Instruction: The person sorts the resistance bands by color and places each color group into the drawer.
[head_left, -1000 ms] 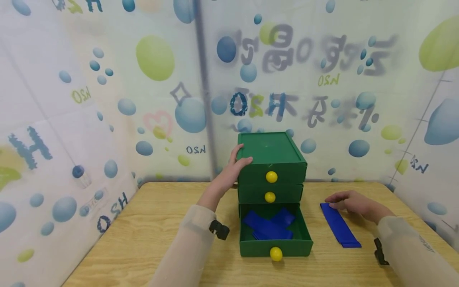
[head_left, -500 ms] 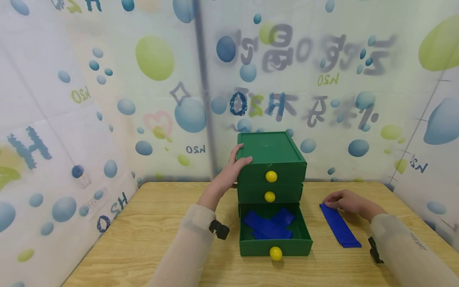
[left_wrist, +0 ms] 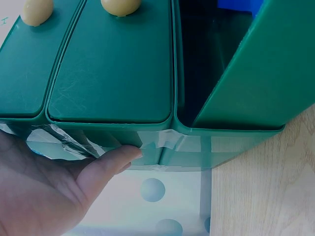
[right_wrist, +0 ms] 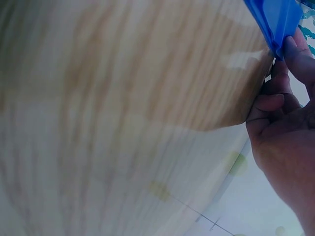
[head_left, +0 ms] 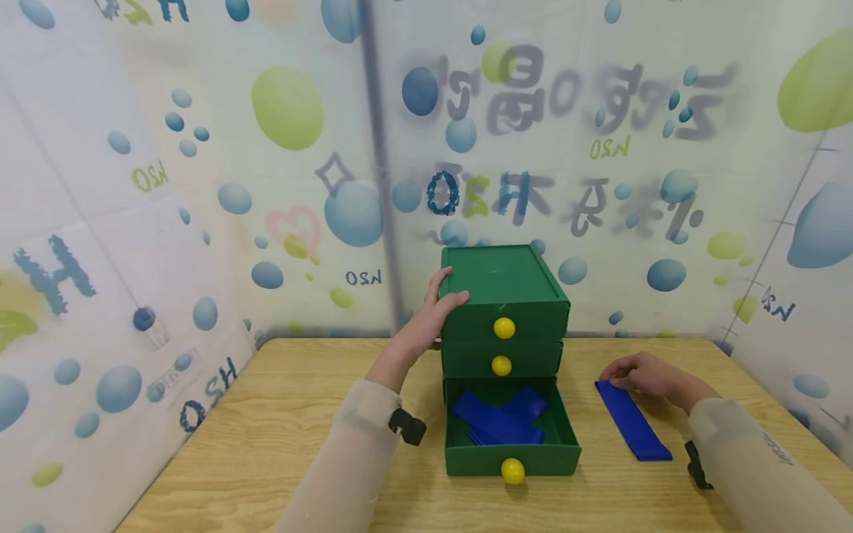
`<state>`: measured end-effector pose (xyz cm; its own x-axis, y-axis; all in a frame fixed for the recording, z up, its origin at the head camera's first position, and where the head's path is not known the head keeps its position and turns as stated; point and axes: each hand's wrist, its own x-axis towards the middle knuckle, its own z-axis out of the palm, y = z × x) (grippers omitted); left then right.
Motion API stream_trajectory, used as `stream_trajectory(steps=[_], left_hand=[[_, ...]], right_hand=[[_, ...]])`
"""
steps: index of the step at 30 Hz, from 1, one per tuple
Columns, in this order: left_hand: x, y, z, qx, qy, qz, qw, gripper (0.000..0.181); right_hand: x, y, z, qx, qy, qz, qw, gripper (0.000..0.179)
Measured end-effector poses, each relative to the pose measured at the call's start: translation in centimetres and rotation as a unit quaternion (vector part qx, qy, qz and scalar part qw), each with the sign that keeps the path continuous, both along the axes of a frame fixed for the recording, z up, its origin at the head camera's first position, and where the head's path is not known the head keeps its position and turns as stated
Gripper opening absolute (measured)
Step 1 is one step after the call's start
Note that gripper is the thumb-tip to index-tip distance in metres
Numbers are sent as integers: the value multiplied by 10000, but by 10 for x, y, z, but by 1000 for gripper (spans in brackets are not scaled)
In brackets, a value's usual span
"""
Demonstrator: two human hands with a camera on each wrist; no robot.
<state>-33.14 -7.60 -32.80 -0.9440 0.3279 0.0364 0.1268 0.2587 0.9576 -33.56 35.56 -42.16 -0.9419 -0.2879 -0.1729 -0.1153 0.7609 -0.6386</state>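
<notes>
A green three-drawer box [head_left: 500, 275] with yellow round knobs stands on the table, its bottom drawer [head_left: 480, 462] pulled out. Several folded blue plastic strips [head_left: 496, 420] lie crossed inside that drawer. My left hand [head_left: 420, 327] rests against the box's left side, fingertips at the upper edge; in the left wrist view the thumb lies along the taped side wall. To the right of the box, my right hand [head_left: 649, 376] pinches the far end of another folded blue plastic strip [head_left: 631, 426]. The right wrist view shows this strip [right_wrist: 278, 22] gathered thinly between thumb and fingers.
The light wooden table [head_left: 286, 437] ends at a curtain [head_left: 300, 185] printed with bubbles and letters, which surrounds its back and sides. The upper and middle drawers are closed, with yellow knobs [head_left: 504, 328] facing forward.
My right hand has shifted slightly left, and its fingers have curled onto the blue strip's far end. The strip has moved very slightly. My left hand and the box have stayed put.
</notes>
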Motion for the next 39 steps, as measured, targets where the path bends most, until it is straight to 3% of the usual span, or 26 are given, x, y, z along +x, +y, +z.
stream_trajectory(steps=[16,24,32,39], left_hand=[[-1,0,0,-27,30,-11,10000,77],[0,0,0,-50,62,33,10000,77],[-2,-2,2,-61,95,63,9999,77],[2,-1,0,-153,186,71,9997,77]], right_hand=[[4,8,-5,14,123,-204,9997,34],[2,5,-5,106,84,-359,9993,27],[2,5,-4,-39,138,-54,9999,23],[12,10,1,-811,-579,425,9941,22]])
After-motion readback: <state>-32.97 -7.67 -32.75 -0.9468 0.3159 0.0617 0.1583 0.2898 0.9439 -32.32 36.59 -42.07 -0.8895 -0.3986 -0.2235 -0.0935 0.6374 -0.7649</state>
